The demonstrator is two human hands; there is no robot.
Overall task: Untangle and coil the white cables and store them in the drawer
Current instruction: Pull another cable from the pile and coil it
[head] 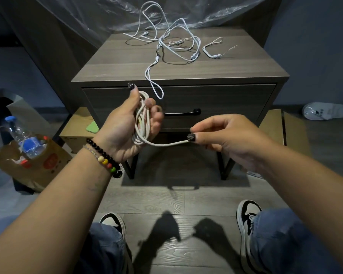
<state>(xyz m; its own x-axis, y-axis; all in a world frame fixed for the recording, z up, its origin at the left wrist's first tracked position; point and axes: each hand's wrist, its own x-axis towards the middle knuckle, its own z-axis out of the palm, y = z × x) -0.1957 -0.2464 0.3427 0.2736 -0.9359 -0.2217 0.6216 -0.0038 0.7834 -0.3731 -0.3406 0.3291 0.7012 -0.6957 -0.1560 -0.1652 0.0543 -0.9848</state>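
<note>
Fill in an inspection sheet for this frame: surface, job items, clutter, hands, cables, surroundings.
Surface: nightstand top carries cables only.
Job items: drawer closed; coiled cable nearly wound.
Clutter: nothing seen on the top.
Hands: left hand grips the coil; right hand pinches its free end.
Cables: tangled white cables on top, one loop hanging over the drawer front.
Surroundings: paper bag with water bottle, cardboard boxes on the floor.

No legible text; bottle label (31,144) blurred.
</note>
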